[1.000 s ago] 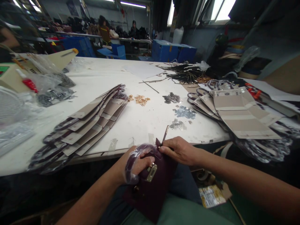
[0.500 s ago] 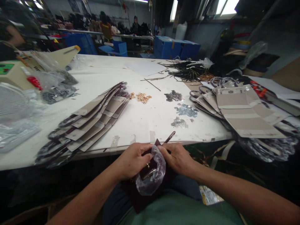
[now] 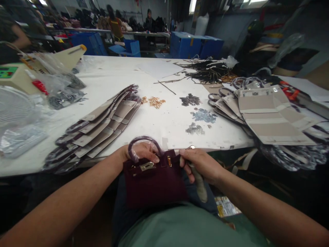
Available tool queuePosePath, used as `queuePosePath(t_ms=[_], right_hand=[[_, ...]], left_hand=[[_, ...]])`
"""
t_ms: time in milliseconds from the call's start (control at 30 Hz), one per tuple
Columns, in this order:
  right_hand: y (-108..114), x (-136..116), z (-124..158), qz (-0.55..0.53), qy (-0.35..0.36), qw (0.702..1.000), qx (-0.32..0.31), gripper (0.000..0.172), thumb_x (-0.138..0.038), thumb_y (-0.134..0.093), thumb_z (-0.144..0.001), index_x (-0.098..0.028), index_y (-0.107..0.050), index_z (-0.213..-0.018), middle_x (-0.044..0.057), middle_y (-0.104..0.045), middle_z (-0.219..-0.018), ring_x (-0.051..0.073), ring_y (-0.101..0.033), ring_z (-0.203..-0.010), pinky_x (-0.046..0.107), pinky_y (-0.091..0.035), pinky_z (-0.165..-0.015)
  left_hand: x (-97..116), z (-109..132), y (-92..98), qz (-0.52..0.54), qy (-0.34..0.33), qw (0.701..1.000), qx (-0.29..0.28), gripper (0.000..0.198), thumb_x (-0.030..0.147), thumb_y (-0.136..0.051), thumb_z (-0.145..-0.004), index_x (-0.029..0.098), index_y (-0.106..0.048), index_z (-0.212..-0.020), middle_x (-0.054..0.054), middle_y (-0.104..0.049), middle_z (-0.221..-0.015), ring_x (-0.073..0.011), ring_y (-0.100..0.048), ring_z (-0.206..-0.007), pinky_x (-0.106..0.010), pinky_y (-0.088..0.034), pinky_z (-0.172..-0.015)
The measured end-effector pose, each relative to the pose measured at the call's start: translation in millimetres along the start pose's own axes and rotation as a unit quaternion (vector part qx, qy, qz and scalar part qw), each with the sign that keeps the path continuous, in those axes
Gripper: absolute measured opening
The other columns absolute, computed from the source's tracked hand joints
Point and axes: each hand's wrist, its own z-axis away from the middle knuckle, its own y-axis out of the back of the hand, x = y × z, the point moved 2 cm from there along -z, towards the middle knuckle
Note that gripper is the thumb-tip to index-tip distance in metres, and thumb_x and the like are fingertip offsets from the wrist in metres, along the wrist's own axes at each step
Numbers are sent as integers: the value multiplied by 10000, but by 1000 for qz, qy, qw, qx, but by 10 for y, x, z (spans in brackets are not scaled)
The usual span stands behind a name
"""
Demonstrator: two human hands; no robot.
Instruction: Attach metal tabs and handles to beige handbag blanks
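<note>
The plastic-wrapped handle, which drooped over the maroon bag half a second ago, now arches upward around the left hand, and the bag's front has come into clear view on the person's lap. The left hand pinches its top edge, apparently to steady it, while the right hand grips a grey-handled tool at its right corner. Beyond, flat panels stacked left and right flank gold fittings and small metal plates, probably spread within reach.
</note>
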Motion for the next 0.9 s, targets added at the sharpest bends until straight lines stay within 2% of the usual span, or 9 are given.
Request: queuePosePath(t_ms=[100, 200, 300, 433, 600, 667, 767, 900], right_hand=[[21, 109, 53, -32, -5, 999, -2, 464, -581, -543, -989, -179, -657, -787, -43, -567, -480, 125, -535, -359, 221, -329, -388], [51, 125, 84, -22, 2, 1000, -4, 453, -559, -546, -995, -169, -684, -810, -40, -569, -480, 121, -541, -371, 222, -340, -408], [83, 103, 90, 8, 1, 1000, 2, 467, -561, -546, -996, -167, -686, -787, -40, -568, -491, 111, -551, -376, 218, -349, -418], [128, 107, 79, 58, -8, 998, 12, 467, -569, -551, -996, -172, -681, -788, -34, -590, -547, 107, -571, -409, 211, -380, -437], [152, 140, 87, 151, 9, 988, 36, 446, -569, -578, -983, -191, -646, -756, -23, -613, -585, 126, -589, -475, 233, -401, -491], [136, 142, 88, 231, 42, 969, 72, 404, -534, -626, -961, -197, -660, -741, -13, -624, -599, 142, -593, -545, 249, -387, -547], [95, 169, 63, 354, 96, 919, 147, 297, -471, -685, -926, -214, -699, -778, 0, -656, -654, 163, -589, -624, 274, -350, -612], [79, 250, -37, 414, 122, 883, 185, 274, -440, -594, -982, -231, -699, -839, 19, -691, -704, 184, -616, -655, 289, -338, -643]], left_hand=[[-21, -61, -58, -97, 63, 989, -96, 165, 297, -856, -703, 191, -839, -827, -76, -801, -820, -233, -724, -713, -285, -526, -635], [-12, -122, -66, -100, 68, 989, -86, 191, 351, -867, -692, 203, -833, -808, -68, -787, -770, -250, -724, -720, -300, -529, -636], [-18, -156, -103, -91, 81, 989, -85, 216, 352, -868, -693, 196, -831, -837, -72, -785, -773, -233, -714, -689, -287, -513, -621], [-14, -183, -172, -65, 95, 989, -96, 221, 353, -851, -721, 190, -829, -868, -76, -788, -791, -214, -694, -669, -279, -496, -614], [-30, -253, -180, -55, 97, 986, -125, 238, 352, -843, -750, 197, -832, -930, -83, -809, -888, -227, -728, -744, -284, -520, -661], [-60, -292, -163, -50, 97, 986, -126, 261, 354, -847, -759, 190, -832, -962, -91, -812, -912, -226, -739, -758, -280, -527, -667], [-118, -350, -140, -32, 86, 989, -116, 300, 349, -874, -736, 162, -829, -966, -102, -809, -868, -221, -741, -731, -280, -539, -671], [-200, -386, -85, 57, 51, 997, -30, 339, 359, -877, -740, 130, -816, -981, -105, -809, -850, -212, -733, -704, -294, -556, -696]])
